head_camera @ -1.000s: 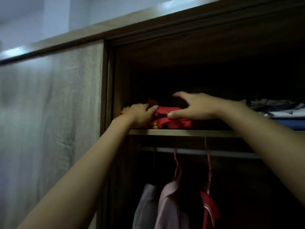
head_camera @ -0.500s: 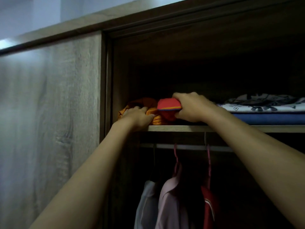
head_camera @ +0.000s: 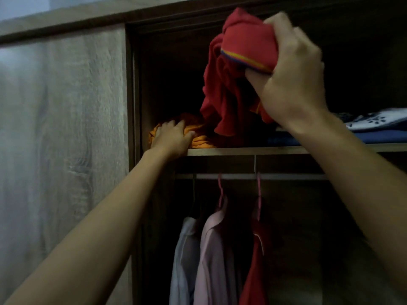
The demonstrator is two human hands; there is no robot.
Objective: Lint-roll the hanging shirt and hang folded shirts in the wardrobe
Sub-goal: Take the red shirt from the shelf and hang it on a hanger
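Observation:
My right hand [head_camera: 293,75] grips a red shirt [head_camera: 229,84] with a striped cuff, held up above the wardrobe's upper shelf [head_camera: 242,150]; its loose end hangs down toward the shelf. An orange folded shirt [head_camera: 198,137] lies at the left end of that shelf, and my left hand [head_camera: 170,137] rests flat on it, pressing it down. Below, on the rail [head_camera: 286,176], hang a white shirt [head_camera: 184,256], a pink shirt [head_camera: 214,249] and a red shirt [head_camera: 255,267] on pink hangers. No lint roller is in view.
Folded clothes, a blue one [head_camera: 374,136] under a white patterned one [head_camera: 374,122], lie on the shelf to the right. The sliding wardrobe door [head_camera: 61,150] covers the left side. The wardrobe's inside is dark.
My right hand has lifted the red shirt off the shelf and up high, so it unfolds and hangs. My left hand stays pressed on the orange shirt.

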